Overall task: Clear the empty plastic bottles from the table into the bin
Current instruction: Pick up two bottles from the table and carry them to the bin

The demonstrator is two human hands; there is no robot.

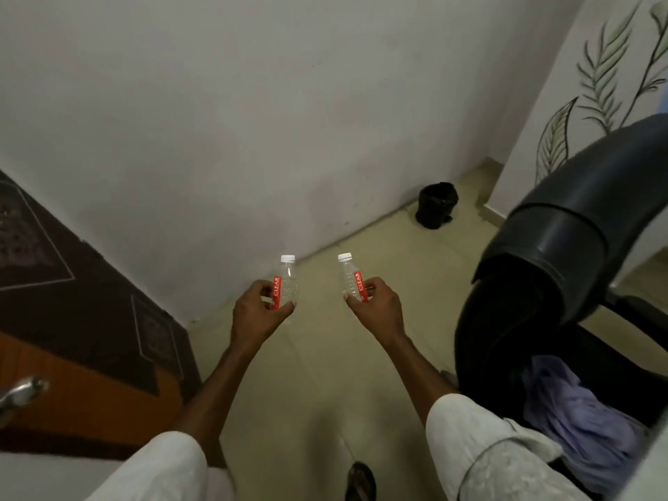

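Bottles (288, 280) (350, 274) pinched in fingers (289, 305) | bin (435, 206) far corner | chair (564, 247) right

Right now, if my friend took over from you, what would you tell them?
Left hand: holds one empty bottle, upright, cap on.
Right hand: holds the other bottle, upright, cap on.
The bin, lined with a black bag, stands on the floor in the far corner by the wall, some steps ahead and a bit right. A black chair is close on the right.
Done: both bottles are picked up. The table is not in view, so I cannot tell if more remain there.
Left: walk to the bin and drop both in.
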